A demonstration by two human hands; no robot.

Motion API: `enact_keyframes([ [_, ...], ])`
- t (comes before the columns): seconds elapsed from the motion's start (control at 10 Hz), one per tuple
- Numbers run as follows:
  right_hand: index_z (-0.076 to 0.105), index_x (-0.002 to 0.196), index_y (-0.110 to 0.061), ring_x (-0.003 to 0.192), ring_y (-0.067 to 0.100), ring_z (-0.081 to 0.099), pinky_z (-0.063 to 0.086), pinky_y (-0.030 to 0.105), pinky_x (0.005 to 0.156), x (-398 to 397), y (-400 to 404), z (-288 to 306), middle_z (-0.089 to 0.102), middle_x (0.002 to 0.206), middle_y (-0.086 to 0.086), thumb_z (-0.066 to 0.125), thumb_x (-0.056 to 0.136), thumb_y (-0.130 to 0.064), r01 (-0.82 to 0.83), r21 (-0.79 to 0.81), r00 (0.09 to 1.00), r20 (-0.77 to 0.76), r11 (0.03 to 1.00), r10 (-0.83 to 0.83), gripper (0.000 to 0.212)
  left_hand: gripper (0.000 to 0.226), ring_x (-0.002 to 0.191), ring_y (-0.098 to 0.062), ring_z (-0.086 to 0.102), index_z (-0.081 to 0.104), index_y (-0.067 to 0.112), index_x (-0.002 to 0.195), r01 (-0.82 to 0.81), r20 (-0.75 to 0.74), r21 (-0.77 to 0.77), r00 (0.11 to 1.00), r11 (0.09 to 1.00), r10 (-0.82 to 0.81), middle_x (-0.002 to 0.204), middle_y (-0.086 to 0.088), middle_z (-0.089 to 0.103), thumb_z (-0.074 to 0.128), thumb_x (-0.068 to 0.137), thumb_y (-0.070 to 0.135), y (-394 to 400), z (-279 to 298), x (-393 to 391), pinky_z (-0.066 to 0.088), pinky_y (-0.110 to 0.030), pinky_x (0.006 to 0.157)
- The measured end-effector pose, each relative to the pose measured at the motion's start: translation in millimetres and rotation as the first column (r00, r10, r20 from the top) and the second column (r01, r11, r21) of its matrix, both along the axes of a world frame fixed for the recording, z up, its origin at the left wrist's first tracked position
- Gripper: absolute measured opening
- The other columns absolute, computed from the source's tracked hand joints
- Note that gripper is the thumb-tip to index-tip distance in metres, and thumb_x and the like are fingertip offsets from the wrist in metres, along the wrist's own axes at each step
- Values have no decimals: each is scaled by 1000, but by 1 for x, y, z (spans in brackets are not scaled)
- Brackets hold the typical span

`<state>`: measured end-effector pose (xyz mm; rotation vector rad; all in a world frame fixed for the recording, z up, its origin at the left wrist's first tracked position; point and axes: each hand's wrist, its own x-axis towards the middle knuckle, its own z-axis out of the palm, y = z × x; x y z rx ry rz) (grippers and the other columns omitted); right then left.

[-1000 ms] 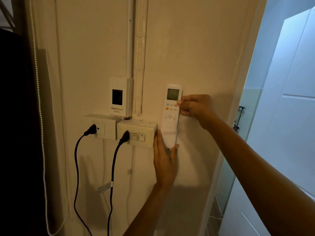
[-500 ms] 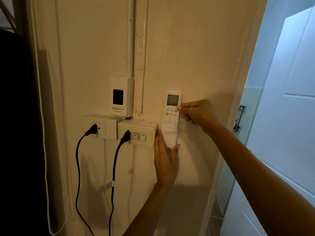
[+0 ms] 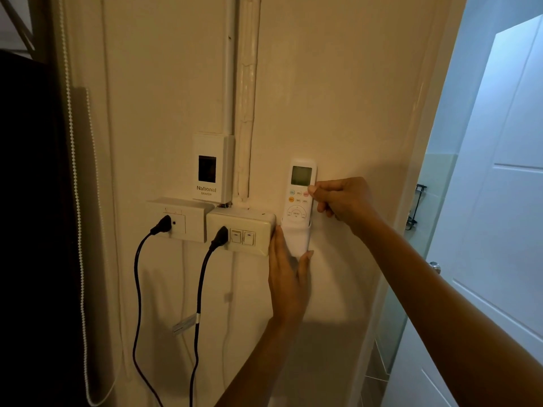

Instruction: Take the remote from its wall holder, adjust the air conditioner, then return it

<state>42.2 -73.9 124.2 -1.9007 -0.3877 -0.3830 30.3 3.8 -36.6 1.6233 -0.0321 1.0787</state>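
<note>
We see the slim white plastic remote (image 3: 299,190) standing in its smooth rounded holder (image 3: 296,237); the right hand (image 3: 342,198) pinches its edge with curled fingers, the left hand (image 3: 286,277) lays straight fingers against the holder

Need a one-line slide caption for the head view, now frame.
Right hand pinches the remote standing in its wall holder while the left hand steadies the holder from below.

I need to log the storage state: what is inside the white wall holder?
The remote stands in the wall holder, its screen and buttons above the rim. Its lower part is hidden by the holder's front.
</note>
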Motion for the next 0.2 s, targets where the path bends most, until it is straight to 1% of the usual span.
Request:
enact_keyframes([
  [0.1,70,94,-9,53,11,59,45,20,49,-2,0,-1,66,66,1,68,78,-28,-16,-6,1000,-23,1000,16,25,73,139,-17,23,13,32,138,-4,-7,-13,1000,1000,4,150,-2,27,60,83,30,0,2,-3,30,-39,112],
  [0.2,69,95,-7,60,13,64,50,22,55,-7,-4,-2,68,71,3,68,78,-31,-22,84,1000,-8,996,22,29,74,139,-15,23,14,30,140,-2,12,-31,1000,1000,3,150,-1,28,61,82,30,1,1,-3,30,-39,112],
])
